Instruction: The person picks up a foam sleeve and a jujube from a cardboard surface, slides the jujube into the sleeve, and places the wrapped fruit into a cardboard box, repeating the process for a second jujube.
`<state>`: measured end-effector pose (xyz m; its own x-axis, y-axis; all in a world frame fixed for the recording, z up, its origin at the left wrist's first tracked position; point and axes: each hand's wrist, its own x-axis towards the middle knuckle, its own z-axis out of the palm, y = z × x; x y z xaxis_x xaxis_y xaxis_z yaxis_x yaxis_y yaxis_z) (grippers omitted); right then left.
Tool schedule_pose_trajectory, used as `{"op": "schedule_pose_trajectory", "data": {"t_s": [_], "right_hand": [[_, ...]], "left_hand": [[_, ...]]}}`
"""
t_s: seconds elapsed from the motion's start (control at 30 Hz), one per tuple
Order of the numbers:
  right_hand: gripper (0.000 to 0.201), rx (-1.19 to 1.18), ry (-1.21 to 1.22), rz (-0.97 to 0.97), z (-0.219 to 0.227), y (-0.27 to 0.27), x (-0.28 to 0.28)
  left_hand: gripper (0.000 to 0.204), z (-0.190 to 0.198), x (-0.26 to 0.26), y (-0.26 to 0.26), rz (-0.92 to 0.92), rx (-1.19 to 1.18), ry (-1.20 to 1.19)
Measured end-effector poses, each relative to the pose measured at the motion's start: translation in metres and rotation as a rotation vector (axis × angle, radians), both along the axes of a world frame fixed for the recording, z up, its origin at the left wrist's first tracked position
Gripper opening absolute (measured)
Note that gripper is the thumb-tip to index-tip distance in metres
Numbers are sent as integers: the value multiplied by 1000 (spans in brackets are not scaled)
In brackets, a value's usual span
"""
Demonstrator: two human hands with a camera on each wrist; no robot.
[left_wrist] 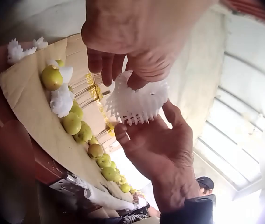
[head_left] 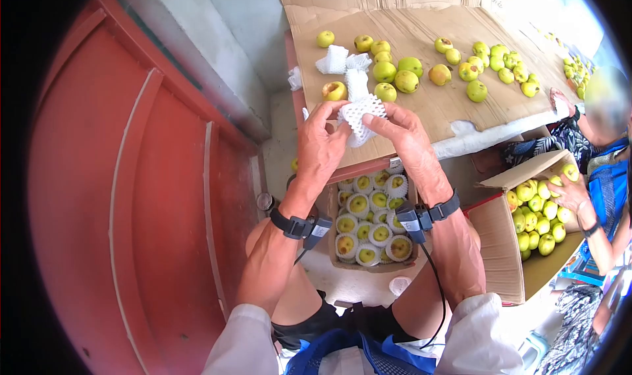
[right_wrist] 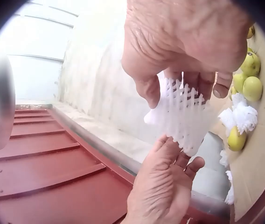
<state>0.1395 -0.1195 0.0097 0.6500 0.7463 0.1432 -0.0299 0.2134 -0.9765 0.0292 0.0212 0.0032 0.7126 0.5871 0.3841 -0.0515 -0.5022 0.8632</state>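
A white foam net sleeve [head_left: 361, 120] is held between both hands above the table's front edge. The left hand [head_left: 321, 145] pinches its left side, and the right hand [head_left: 409, 141] grips its right side with the thumb on the mesh. In the left wrist view the sleeve [left_wrist: 137, 98] spreads between the fingers; the right wrist view shows the mesh [right_wrist: 184, 116] stretched from one hand to the other. No fruit is visible inside it. Beyond the hands lie more foam nets [head_left: 334, 59] and a yellow-green fruit with a brown patch [head_left: 334, 91].
Several green fruits [head_left: 407, 81] lie on the cardboard-covered table [head_left: 316, 128]. Below the hands stands a box of fruits in foam nets [head_left: 372, 220]. At right, another person's hand [head_left: 571, 194] touches fruit in an open carton [head_left: 497, 250]. A red door [head_left: 131, 197] stands at left.
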Motion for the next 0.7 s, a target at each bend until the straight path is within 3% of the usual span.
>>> {"op": "schedule_pose_trajectory", "data": {"t_s": [0.13,0.2,0.33,0.6,0.7], "right_hand": [[29,-78,2,21,1,-1,0],[30,-58,36,17,4,-2,-2],[31,27,133,34,-14,4,10],[32,-9,186,62,-11,5,3],[32,-6,225,100,-14,6,5]], "left_hand": [[29,-15,6,12,107,24,-74],[24,-15,5,16,198,203,-106],[26,-7,0,6,203,251,-42],[49,4,-4,-6,-89,230,10],[50,-8,-1,3,-41,216,32]]}}
